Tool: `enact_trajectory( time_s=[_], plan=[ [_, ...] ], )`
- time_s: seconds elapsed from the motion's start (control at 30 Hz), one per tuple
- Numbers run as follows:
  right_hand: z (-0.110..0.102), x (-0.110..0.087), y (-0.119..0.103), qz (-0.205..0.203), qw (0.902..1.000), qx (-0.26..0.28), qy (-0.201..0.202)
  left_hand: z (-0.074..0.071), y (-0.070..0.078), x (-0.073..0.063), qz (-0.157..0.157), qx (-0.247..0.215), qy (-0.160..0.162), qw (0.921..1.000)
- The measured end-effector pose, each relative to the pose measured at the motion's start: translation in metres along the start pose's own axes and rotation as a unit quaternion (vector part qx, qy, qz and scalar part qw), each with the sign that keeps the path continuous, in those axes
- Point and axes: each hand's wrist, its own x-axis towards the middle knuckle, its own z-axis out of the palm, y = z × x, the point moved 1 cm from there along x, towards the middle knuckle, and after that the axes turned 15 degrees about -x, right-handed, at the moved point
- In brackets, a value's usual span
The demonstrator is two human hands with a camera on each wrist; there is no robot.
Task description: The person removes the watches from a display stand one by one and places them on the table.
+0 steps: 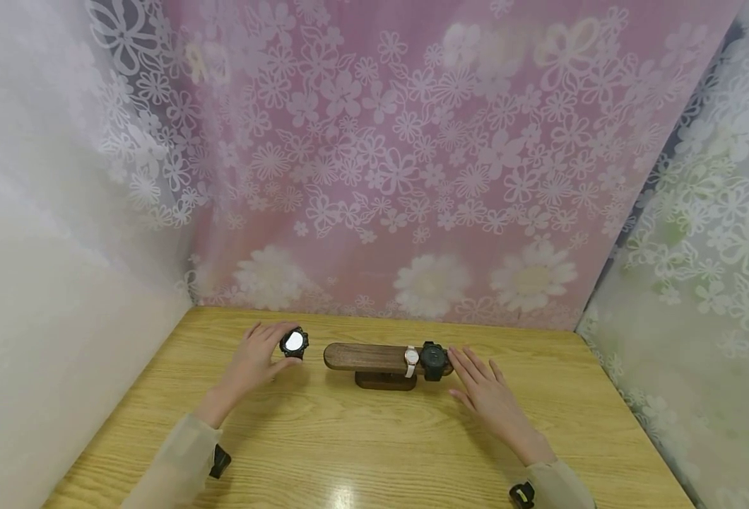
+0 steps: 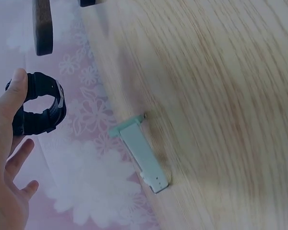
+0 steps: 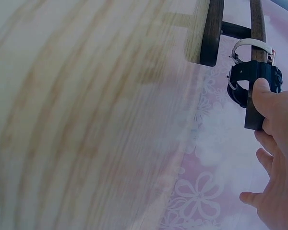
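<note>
My left hand (image 1: 256,357) pinches a black wristwatch (image 1: 295,342) between thumb and fingers, its bright face turned up. Its closed band loop (image 2: 37,125) shows in the left wrist view. The watch is left of a dark wooden watch stand (image 1: 355,357). Around the stand's bar, toward its right end, sit a white-strapped watch (image 1: 411,359) and a larger black watch (image 1: 434,359). My right hand (image 1: 492,399) has its extended fingertips at the bar's right end, beside the black watch. Its thumb overlaps the bar in the right wrist view.
A pale green and white watch (image 2: 143,155) lies on the wooden table near the left hand, hidden under it in the head view. The stand's base (image 1: 385,382) rests on the table (image 1: 349,438). Floral curtains (image 1: 387,177) border the table's back and sides.
</note>
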Motion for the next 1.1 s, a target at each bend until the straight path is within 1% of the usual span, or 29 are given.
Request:
enact_trajectory(
  time_s=[0.13, 0.27, 0.4, 0.53, 0.77, 0.97, 1.1],
  plan=[
    [0.0, 0.0, 0.0, -0.001, 1.0, -0.001, -0.001, -0.009, -0.003, -0.004, 0.0, 0.01, 0.004, 0.9999],
    [0.001, 0.0, 0.0, 0.0, 1.0, 0.001, -0.001, -0.016, -0.011, -0.009, -0.008, 0.022, 0.007, 0.9997],
    [0.001, 0.0, 0.0, 0.001, 1.0, 0.002, -0.004, -0.024, -0.019, -0.015, -0.02, 0.022, 0.011, 0.9995],
    [0.002, 0.0, 0.0, 0.001, 1.0, 0.002, -0.006, -0.03, -0.027, -0.021, -0.025, 0.02, 0.02, 0.9993],
    [0.002, 0.0, 0.0, 0.001, 1.0, 0.004, 0.0, -0.041, -0.042, -0.033, -0.027, 0.032, 0.035, 0.9985],
    [0.001, 0.0, 0.0, 0.002, 0.9999, 0.007, -0.007, -0.052, -0.05, -0.042, -0.027, 0.051, 0.037, 0.9976],
    [0.0, 0.0, -0.001, 0.004, 0.9998, 0.01, -0.015, -0.059, -0.056, -0.048, -0.021, 0.066, 0.037, 0.9969]
  ],
)
